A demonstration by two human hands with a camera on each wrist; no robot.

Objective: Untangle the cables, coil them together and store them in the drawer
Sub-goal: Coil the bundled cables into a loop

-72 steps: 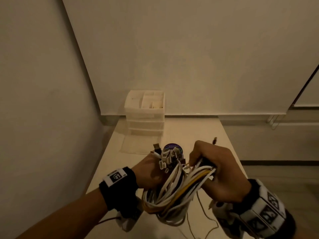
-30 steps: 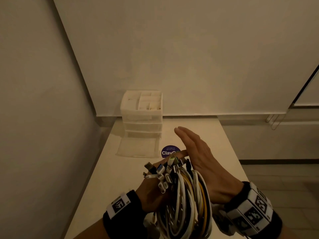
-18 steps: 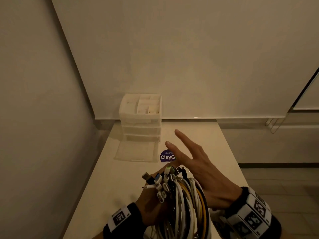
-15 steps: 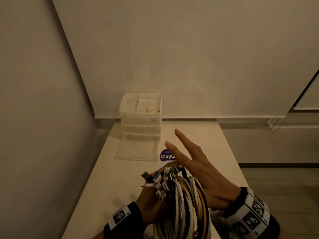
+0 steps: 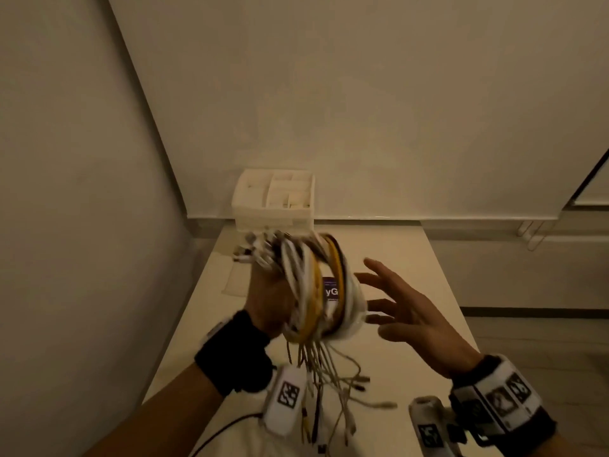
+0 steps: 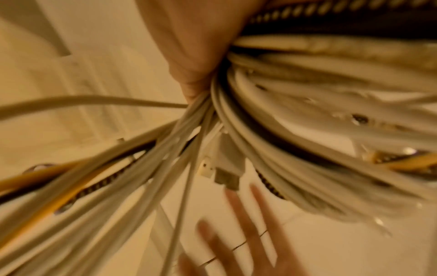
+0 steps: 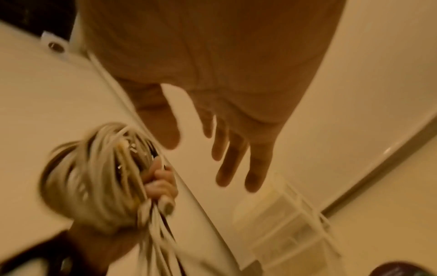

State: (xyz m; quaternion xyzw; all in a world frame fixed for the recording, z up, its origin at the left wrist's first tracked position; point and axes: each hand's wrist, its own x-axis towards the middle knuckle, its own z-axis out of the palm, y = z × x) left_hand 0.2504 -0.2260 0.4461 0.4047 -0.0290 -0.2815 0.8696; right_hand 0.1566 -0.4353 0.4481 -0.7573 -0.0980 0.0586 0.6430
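Gripping the coil of cables (image 5: 316, 291), the left hand (image 5: 268, 301) holds it raised above the tabletop (image 5: 412, 265), its fingers (image 7: 160, 184) curled tight round the bundle where the strands gather. The coil is a mix of white, yellow and dark braided cables, blurred in the head view. A cluster of plug ends (image 5: 260, 250) sticks out at the top of the coil toward the far wall, and loose tails (image 5: 326, 374) dangle from its underside, hanging down near the tabletop. In the left wrist view a white USB plug (image 6: 224, 164) pokes out from among the strands.

To the right of the coil the right hand (image 5: 412, 321) hovers apart from it, holding nothing, with its fingers (image 5: 379, 275) straight and spread toward the bundle.

At the far end of the tabletop, against the wall, stands a white drawer unit (image 5: 273, 206) with open compartments on top. A round purple sticker (image 5: 330, 290) on the tabletop shows through the loop of the coil.
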